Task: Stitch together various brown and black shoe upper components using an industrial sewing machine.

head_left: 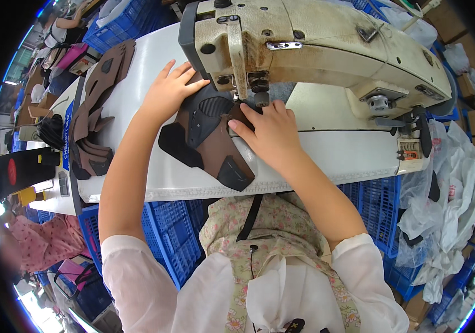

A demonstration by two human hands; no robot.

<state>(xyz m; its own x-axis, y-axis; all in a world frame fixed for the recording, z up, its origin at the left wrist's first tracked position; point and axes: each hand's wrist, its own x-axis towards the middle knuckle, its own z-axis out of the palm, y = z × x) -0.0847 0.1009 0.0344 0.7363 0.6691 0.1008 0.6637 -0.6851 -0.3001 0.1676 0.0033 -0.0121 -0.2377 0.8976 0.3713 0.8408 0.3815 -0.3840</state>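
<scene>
A brown and black shoe upper (215, 141) lies flat on the white sewing table, its far part under the needle area of a cream industrial sewing machine (315, 53). My left hand (172, 91) rests with spread fingers at the upper's far left edge, close beside the machine head. On the right side of the piece, my right hand (271, 130) presses down with its fingers apart, the fingertips just in front of the presser foot. The needle itself is hard to make out behind the machine head.
More brown upper pieces (90, 122) are stacked along the table's left side. Blue plastic crates (173, 233) stand beneath the table, and another crate (118, 25) is at the far left. Clear plastic bags (443, 188) hang at the right. Other people sit to the left.
</scene>
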